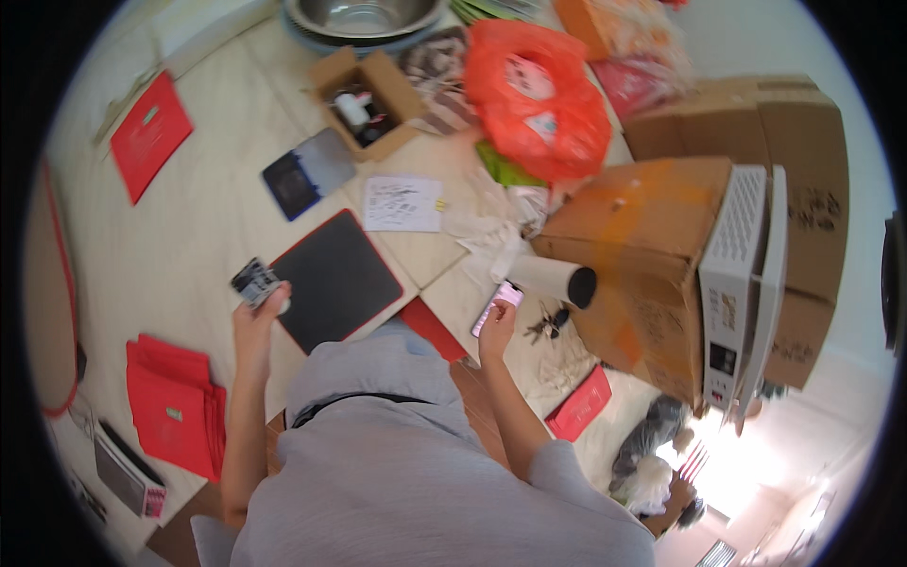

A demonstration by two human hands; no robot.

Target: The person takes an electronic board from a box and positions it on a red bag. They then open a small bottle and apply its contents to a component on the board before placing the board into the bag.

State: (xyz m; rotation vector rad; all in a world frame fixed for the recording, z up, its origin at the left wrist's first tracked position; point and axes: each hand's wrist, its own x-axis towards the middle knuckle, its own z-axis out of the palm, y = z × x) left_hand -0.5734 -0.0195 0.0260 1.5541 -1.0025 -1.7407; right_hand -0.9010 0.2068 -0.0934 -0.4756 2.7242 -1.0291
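Note:
My left hand (263,308) grips a small dark-and-silver item (255,282), too blurred to name, above the table at the left edge of a black mat with a red rim (339,280). My right hand (499,322) is on a smartphone (490,312) with a lit screen; whether it holds the phone up or rests on it is hard to tell. Beyond the mat lie a sheet of paper with handwriting (402,205) and an open, flat plastic case (292,186). To the right of the phone are a bunch of keys (544,324) and a white cylinder with a black end (553,278).
Red folded bags (173,411) lie at the left, another red one (152,138) farther back. An open cardboard box (368,106), metal bowls (365,18) and a red plastic bag (542,99) stand behind. Large cartons (638,241) and a white appliance (733,283) are at the right.

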